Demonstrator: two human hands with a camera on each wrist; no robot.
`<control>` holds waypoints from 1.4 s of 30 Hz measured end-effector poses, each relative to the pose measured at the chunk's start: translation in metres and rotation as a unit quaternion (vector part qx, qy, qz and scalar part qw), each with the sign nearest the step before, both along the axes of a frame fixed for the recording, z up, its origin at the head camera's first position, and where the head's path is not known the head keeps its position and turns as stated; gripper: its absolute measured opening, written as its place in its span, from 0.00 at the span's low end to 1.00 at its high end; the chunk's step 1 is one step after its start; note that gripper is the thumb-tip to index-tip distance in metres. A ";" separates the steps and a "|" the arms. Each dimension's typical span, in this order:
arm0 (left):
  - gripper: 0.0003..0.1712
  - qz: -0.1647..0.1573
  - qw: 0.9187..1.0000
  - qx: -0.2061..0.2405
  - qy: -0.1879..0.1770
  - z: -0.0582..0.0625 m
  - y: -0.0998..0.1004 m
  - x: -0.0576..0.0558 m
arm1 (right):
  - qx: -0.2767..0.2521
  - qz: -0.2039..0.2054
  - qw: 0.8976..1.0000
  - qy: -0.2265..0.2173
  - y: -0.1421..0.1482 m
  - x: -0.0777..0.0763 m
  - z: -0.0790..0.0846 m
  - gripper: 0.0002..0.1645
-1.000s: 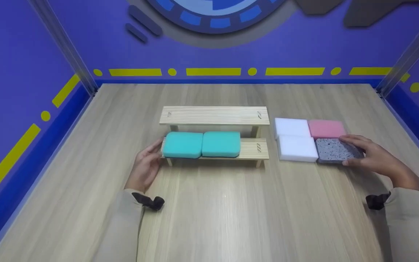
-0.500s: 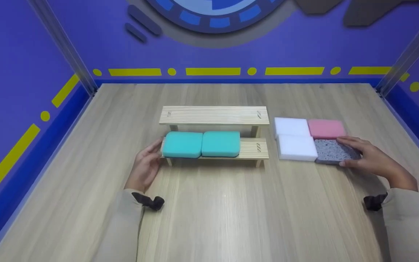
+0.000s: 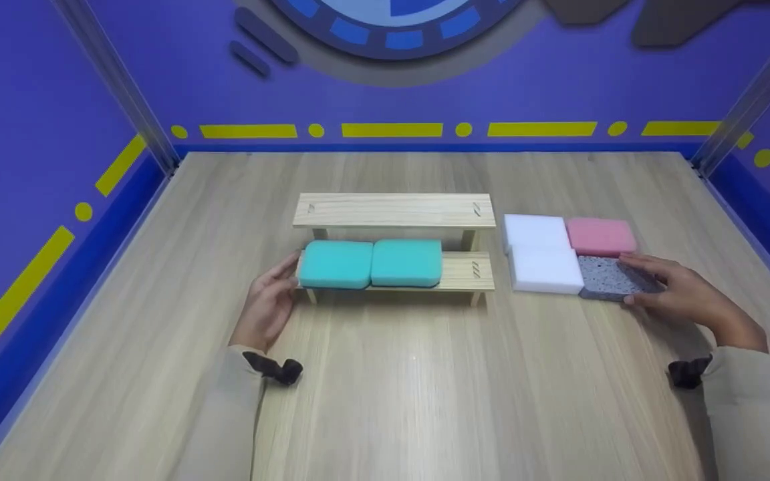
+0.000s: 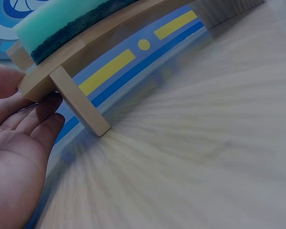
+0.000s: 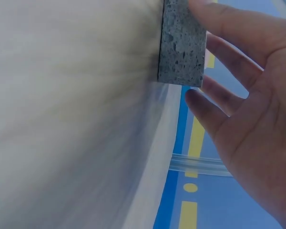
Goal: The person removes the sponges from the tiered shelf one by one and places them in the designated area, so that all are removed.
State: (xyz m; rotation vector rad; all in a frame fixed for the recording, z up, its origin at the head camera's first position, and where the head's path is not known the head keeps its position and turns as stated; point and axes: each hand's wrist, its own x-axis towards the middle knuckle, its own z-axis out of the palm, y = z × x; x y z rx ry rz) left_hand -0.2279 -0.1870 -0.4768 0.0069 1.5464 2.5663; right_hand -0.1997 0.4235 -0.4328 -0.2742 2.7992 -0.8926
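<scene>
I've L hand (image 3: pixel 267 300) pinching lower wooden shelf (image 3: pixel 459 271) by its L end, prob. to steady it; R hand (image 3: pixel 691 295) pinches grey pumice-like block (image 3: pixel 607 276) across opp. sides, prob. for firm hold, toward R edge of bench (image 3: pixel 412 394).

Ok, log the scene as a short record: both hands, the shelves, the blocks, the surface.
Left grip: holds the left end of the front shelf
Right grip: thumb and fingers at opposite edges of the grey speckled block
On front shelf: two teal sponges, side by side, dark layer underneath
Rear: a second wooden shelf, behind the front one
Right of shelves: two white blocks, one behind the other; pink block behind the grey one
Surface: wood-grain table
</scene>
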 end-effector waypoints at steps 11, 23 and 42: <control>0.35 0.000 1.000 -0.001 0.004 0.000 0.000 0.000 | -0.012 -0.007 1.000 0.019 0.000 0.003 0.003 0.44; 0.35 0.006 1.000 0.001 -0.011 0.000 0.000 -0.001 | -0.017 -0.011 0.997 0.074 -0.009 0.005 0.013 0.37; 0.34 0.010 1.000 0.004 -0.014 0.001 0.001 0.000 | -0.015 -0.026 0.997 0.067 -0.042 0.000 0.036 0.41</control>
